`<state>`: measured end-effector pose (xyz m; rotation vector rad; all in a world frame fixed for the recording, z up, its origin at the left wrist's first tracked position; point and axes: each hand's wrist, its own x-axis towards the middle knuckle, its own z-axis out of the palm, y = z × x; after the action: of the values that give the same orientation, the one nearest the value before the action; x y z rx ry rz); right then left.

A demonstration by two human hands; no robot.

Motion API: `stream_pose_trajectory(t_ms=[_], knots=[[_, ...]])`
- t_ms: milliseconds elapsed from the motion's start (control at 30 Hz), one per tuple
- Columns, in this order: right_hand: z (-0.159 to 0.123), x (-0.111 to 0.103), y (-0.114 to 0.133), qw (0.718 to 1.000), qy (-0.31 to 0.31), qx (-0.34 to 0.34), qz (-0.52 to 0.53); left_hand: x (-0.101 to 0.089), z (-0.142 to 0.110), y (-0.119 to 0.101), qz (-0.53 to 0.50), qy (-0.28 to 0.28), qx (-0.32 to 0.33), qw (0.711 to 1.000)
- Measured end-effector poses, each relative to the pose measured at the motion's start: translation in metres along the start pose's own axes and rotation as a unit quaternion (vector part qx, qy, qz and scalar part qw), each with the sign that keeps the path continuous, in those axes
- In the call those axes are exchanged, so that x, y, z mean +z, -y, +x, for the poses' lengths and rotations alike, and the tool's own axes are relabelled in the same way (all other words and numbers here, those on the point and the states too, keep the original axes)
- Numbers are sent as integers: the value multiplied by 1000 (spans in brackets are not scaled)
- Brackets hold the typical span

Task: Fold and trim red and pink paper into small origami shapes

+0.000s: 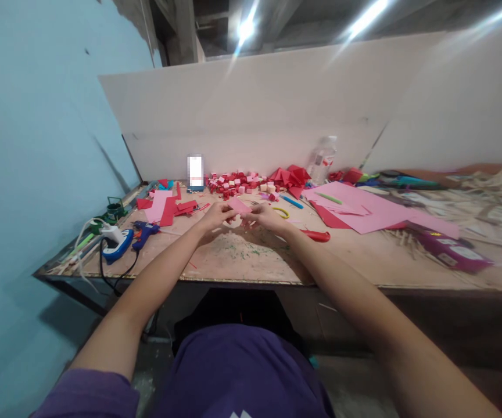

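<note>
Between my two hands, just above the table, is a small piece of pink paper (239, 205). My left hand (217, 216) pinches its left side, and my right hand (263, 217) grips its right side. Scissors with yellow handles (282, 212) lie right beside my right hand, partly hidden by it. A red-handled tool (316, 235) rests by my right forearm. Beyond my hands sits a pile of small red and pink paper cubes (242, 183). Red paper strips (169, 211) lie to the left of my left hand.
At left are a blue glue gun (145, 232) and a blue power strip (118, 247) with cables. A phone (196, 172) stands at the back, near a plastic bottle (322, 161). Pink sheets (377, 212), a purple package (451, 251) and wood strips (490, 203) cover the right.
</note>
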<state>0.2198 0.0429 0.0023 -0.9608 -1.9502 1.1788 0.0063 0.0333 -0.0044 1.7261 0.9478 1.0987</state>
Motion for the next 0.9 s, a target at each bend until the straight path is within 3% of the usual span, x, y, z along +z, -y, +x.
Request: stream_pose_trajectory(t_ms=[200, 567, 900], knots=[[1, -4, -5, 999, 18, -9, -41, 1, -2, -2, 16, 0, 1, 1000], [1, -5, -5, 999, 22, -9, -25, 4, -5, -5, 30, -5, -12, 999], [3, -3, -7, 1000, -6, -8, -15, 8, -7, 3, 14, -4, -27, 1000]])
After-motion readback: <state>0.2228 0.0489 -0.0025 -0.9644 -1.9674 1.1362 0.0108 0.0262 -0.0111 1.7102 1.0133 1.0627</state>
